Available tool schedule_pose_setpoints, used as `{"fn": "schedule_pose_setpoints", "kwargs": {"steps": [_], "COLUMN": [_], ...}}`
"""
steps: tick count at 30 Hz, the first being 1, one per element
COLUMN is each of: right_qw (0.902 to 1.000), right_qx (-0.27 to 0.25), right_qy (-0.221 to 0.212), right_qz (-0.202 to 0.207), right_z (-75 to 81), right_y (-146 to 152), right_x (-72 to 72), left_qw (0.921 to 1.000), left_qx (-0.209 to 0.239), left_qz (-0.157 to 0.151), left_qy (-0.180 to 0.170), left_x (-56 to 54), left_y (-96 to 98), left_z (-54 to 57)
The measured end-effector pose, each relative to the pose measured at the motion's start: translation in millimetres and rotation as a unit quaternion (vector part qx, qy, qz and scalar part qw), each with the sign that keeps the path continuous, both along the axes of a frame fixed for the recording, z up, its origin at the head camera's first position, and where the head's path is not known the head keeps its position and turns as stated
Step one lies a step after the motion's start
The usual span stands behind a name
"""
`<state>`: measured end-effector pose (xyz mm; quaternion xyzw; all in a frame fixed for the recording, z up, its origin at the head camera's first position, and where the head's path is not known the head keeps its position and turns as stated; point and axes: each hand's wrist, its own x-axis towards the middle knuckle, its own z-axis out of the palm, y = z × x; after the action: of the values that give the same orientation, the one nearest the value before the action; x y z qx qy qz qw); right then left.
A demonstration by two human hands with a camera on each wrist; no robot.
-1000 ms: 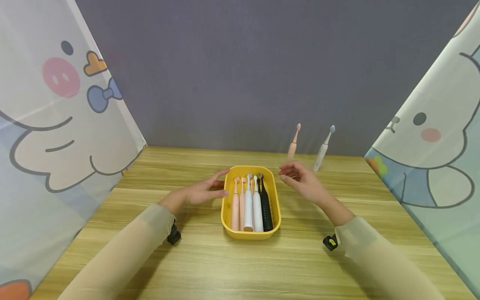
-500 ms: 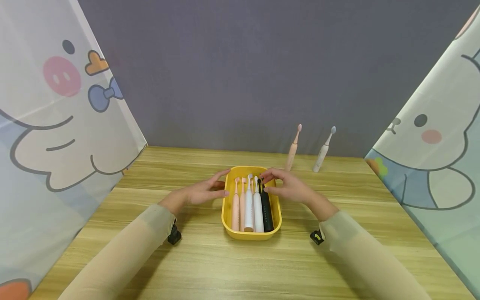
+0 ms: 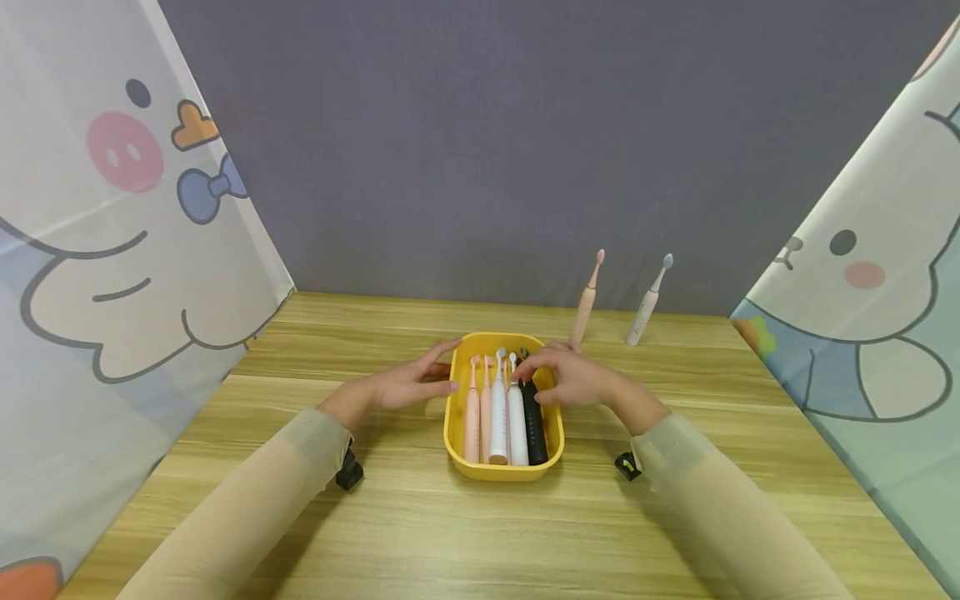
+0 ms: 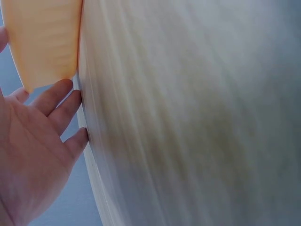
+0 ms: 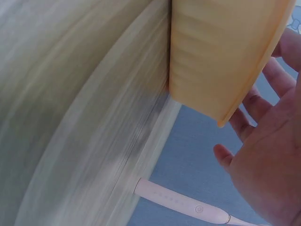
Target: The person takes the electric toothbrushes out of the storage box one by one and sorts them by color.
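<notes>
A yellow basket [image 3: 504, 472] holds several electric toothbrushes lying side by side. From the left come pink ones [image 3: 471, 425], then white ones [image 3: 498, 421], with a black toothbrush [image 3: 535, 429] by the right wall. My left hand [image 3: 401, 383] rests at the basket's left side, its fingers fairly straight and its thumb near the rim. Over the right rim reaches my right hand [image 3: 570, 379]; its fingers and thumb stand apart above the black and right-hand white toothbrushes, and whether they touch is unclear. In the right wrist view, the fingertips disappear behind the basket wall [image 5: 221, 52].
Behind the right hand stand two upright toothbrushes, one pink [image 3: 586, 304] and one white [image 3: 643, 312]. The wooden table [image 3: 420, 542] ends at a grey panel [image 3: 480, 167] at the back. Cartoon-printed cloths flank both sides.
My right hand has moved left, from beside the standing pink toothbrush to over the basket's right part. The left hand has stayed at the basket's left side.
</notes>
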<state>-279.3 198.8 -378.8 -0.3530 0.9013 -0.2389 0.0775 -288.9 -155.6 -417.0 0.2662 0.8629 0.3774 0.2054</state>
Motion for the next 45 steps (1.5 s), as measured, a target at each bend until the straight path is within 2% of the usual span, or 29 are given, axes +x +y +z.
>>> {"fn": "schedule_pose_setpoints", "kwargs": {"steps": [7, 13, 26, 33, 36, 41, 45], "right_qw": [0.9990, 0.9978, 0.9974, 0.9980, 0.9989, 0.9986, 0.9975], "right_qx": [0.038, 0.059, 0.042, 0.058, 0.043, 0.015, -0.015], "right_qy": [-0.017, -0.013, 0.046, 0.025, 0.020, 0.029, 0.014], "right_qz": [0.016, 0.025, 0.036, 0.004, -0.006, -0.040, -0.068], "right_z": [-0.2, -0.4, -10.9, -7.2, -7.9, -18.1, -23.1], "right_y": [0, -4, -17, -23, -28, -35, -36], "right_x": [-2.5, -1.7, -0.2, -0.3, 0.4, 0.8, 1.3], "left_qw": [1.0000, 1.0000, 1.0000, 1.0000, 1.0000, 1.0000, 1.0000], "left_qx": [0.002, 0.007, -0.004, 0.001, 0.001, -0.004, -0.002], "left_qz": [-0.004, -0.006, -0.002, -0.002, -0.003, -0.006, -0.006], "left_qy": [0.002, 0.002, 0.005, 0.004, 0.006, 0.007, 0.008], "left_x": [-1.9, -2.4, -3.6, -3.3, -2.3, -1.0, -0.1], "left_y": [-2.3, -2.3, -0.9, -0.4, 0.2, 0.5, -0.3], "left_z": [-2.7, -3.4, -4.6, -4.3, -3.7, -3.5, -2.7]}}
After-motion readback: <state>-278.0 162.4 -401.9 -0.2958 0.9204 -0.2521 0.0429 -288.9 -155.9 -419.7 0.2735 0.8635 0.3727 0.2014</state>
